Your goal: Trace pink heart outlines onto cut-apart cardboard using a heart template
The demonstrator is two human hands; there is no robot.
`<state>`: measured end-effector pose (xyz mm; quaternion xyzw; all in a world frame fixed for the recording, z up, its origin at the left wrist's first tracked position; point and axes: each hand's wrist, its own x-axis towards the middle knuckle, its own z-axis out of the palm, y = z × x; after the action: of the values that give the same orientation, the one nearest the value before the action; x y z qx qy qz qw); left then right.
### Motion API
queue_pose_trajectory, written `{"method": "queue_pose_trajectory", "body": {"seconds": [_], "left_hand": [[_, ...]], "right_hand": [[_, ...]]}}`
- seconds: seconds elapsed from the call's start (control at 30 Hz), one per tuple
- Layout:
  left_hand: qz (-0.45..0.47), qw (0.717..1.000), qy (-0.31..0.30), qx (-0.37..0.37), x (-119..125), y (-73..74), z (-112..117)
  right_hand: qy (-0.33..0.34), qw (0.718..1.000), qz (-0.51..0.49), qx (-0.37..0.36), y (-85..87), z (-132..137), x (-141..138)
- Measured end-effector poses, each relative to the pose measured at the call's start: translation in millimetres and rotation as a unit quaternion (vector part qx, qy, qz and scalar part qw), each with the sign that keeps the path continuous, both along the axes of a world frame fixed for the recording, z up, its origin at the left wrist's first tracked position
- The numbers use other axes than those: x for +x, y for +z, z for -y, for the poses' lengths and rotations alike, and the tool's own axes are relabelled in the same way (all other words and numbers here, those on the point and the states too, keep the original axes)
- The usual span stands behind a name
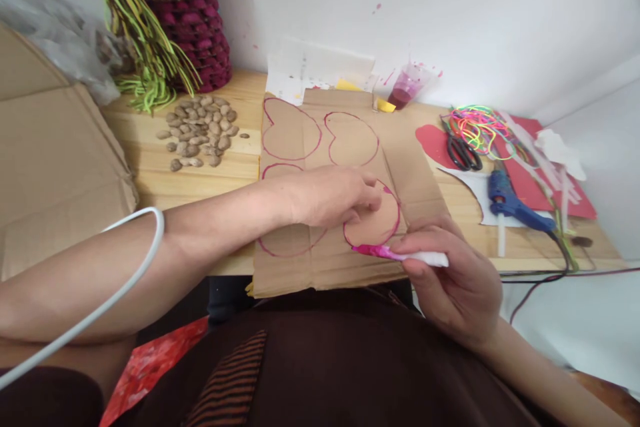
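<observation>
My right hand (pixel 453 280) is closed round the white handle of a paintbrush (pixel 380 251). Its pink-coated bristles touch the lower edge of a rounded cardboard cutout (pixel 373 227). My left hand (pixel 335 197) reaches across from the left, its slightly bent fingers apart and pressing on that cutout's upper left. Beneath both lies a large cardboard sheet (pixel 415 177) with several notched, rounded outlines in pink; my left hand and forearm cover parts of the lower ones. Pink also runs along the cutout's right edge.
Peanuts (pixel 200 127) lie left of the sheet, before a magenta woven basket (pixel 200 20). A tilted plastic cup (pixel 407 88) with pink liquid stands behind. Scissors (pixel 463 150), neon cords (pixel 483 130) and a blue glue gun (pixel 515 203) lie right. A white cable (pixel 135 273) crosses my left arm.
</observation>
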<state>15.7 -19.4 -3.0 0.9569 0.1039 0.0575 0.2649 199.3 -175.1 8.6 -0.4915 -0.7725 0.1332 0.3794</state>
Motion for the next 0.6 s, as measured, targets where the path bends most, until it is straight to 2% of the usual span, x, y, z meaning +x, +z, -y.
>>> {"method": "queue_pose_trajectory", "body": {"seconds": [0.27, 0.6], "left_hand": [[-0.027, 0.999, 0.000, 0.023, 0.2, 3.5, 0.7], [-0.017, 1.000, -0.004, 0.021, 0.1, 2.2, 0.4]], "right_hand": [[0.012, 1.000, 0.004, 0.018, -2.0, -3.1, -1.6], [0.019, 0.999, 0.016, 0.025, -2.9, -7.3, -3.9]]}}
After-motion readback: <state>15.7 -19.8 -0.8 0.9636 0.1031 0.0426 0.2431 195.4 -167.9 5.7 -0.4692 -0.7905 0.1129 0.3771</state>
